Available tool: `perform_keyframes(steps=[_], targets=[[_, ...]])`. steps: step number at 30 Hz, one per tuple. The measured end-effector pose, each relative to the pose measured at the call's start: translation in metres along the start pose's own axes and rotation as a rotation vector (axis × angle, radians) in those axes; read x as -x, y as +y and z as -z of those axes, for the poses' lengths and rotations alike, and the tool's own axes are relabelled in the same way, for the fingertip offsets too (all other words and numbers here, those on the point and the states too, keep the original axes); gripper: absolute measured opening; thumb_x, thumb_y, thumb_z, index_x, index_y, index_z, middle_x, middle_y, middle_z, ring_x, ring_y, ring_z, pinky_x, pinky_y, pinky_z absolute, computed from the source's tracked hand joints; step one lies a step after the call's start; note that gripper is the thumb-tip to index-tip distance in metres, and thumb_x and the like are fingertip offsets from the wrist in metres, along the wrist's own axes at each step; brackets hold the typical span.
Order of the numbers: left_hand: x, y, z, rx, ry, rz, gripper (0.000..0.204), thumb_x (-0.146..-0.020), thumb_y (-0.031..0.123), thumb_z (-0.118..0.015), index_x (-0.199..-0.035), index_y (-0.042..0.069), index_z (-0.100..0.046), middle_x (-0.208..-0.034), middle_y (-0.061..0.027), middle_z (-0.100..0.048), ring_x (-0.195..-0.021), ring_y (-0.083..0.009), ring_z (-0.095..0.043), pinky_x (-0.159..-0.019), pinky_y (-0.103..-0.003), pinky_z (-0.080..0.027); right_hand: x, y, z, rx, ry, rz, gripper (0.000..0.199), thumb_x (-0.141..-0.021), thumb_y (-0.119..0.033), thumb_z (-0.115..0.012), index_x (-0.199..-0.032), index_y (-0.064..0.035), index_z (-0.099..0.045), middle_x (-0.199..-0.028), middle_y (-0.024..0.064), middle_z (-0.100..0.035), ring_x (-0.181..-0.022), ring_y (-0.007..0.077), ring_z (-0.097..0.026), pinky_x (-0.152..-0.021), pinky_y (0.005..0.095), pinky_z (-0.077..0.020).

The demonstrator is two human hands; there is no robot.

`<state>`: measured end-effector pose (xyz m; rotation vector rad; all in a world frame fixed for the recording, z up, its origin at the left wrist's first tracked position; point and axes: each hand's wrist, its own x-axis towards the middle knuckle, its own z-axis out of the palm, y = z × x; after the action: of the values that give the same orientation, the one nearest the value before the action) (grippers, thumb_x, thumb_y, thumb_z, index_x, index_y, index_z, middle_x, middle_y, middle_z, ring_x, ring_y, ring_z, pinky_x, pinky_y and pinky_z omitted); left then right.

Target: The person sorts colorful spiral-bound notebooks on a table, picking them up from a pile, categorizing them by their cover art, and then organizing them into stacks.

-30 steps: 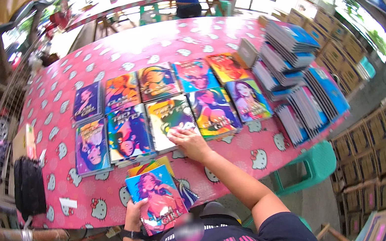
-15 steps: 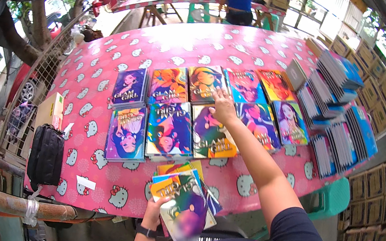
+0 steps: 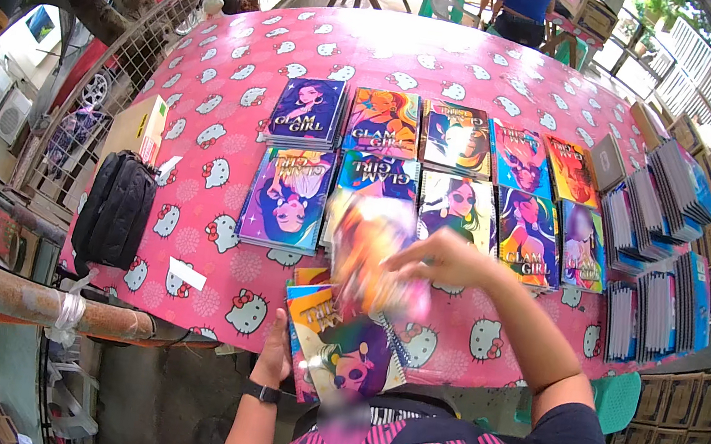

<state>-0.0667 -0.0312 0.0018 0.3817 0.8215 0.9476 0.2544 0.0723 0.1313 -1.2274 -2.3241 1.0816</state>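
My left hand grips the edge of a fanned pile of spiral notebooks at the table's near edge. The thumb lies along the side of the pile. Above that pile, my right hand pinches another notebook, orange and pink and smeared by motion. Beyond it, notebook stacks stand in two rows. The held notebook partly covers a near-row blue and purple stack. Beside it, the near middle stack shows a pale cover with a figure in sunglasses. A purple stack ends the near row on the left.
Tall piles of spiral notebooks fill the table's right side. A black bag and a cardboard box stand on the left, near a white paper slip. A green stool is at the right. Another person is at a far table.
My right hand has drawn back from the stacks toward me with a notebook. The near middle stack now shows a different, pale cover. My left hand stays on the pile; the view has shifted.
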Motion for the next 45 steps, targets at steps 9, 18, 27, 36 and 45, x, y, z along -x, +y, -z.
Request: perform_keyframes(steps=[9,18,27,36,45], targets=[[0.020,0.014,0.020,-0.219,0.160,-0.094,0.034,-0.082,0.008,-0.062,-0.113,0.001,-0.051,-0.101,-0.0098,-0.062,-0.089,-0.0208,-0.063,-0.075,-0.037,-0.055,-0.039,0.043,-0.102,0.581,0.433,0.082,0.034,-0.082,-0.021,-0.057,-0.114,-0.0086,-0.057,-0.119,0.0147,-0.058,-0.113,0.0268,-0.054,-0.101,0.0461,-0.0335],[0.024,0.009,0.023,-0.210,0.159,-0.108,0.037,-0.078,0.008,-0.064,-0.113,0.003,-0.053,-0.099,-0.0080,-0.062,-0.085,-0.0194,-0.063,-0.076,-0.034,-0.052,-0.077,-0.023,-0.045,0.271,0.023,0.188,0.025,-0.080,-0.012,-0.063,-0.105,-0.0117,-0.064,-0.101,0.0113,-0.065,-0.098,0.0277,-0.060,-0.085,0.0363,-0.0474],[0.042,0.000,0.038,-0.148,0.406,-0.146,0.024,-0.077,0.007,-0.066,-0.100,0.002,-0.059,-0.089,-0.0046,-0.063,-0.077,-0.0152,-0.062,-0.073,-0.029,-0.051,-0.201,0.148,0.018,0.966,0.451,-0.051,0.016,-0.076,-0.017,-0.056,-0.091,-0.0110,-0.061,-0.083,0.0071,-0.065,-0.080,0.0236,-0.064,-0.064,0.0356,-0.0512],[0.041,0.030,0.038,0.094,0.167,-0.084,0.048,-0.084,0.021,-0.062,-0.123,0.001,-0.044,-0.115,-0.0127,-0.058,-0.102,-0.0227,-0.059,-0.088,-0.036,-0.048,-0.138,-0.062,-0.058,0.250,-0.163,0.215,0.051,-0.086,-0.041,-0.058,-0.118,-0.0015,-0.056,-0.111,0.0199,-0.061,-0.101,0.0326,-0.059,-0.088,0.0365,-0.0454],[0.047,0.024,0.052,0.234,0.260,-0.092,0.039,-0.080,0.007,-0.064,-0.116,0.004,-0.049,-0.105,-0.0074,-0.060,-0.097,-0.0185,-0.058,-0.085,-0.033,-0.049,-0.143,-0.111,-0.052,0.469,-0.497,0.033,0.044,-0.084,-0.031,-0.061,-0.118,-0.0038,-0.057,-0.103,0.0122,-0.066,-0.107,0.0244,-0.058,-0.091,0.0334,-0.0451]])
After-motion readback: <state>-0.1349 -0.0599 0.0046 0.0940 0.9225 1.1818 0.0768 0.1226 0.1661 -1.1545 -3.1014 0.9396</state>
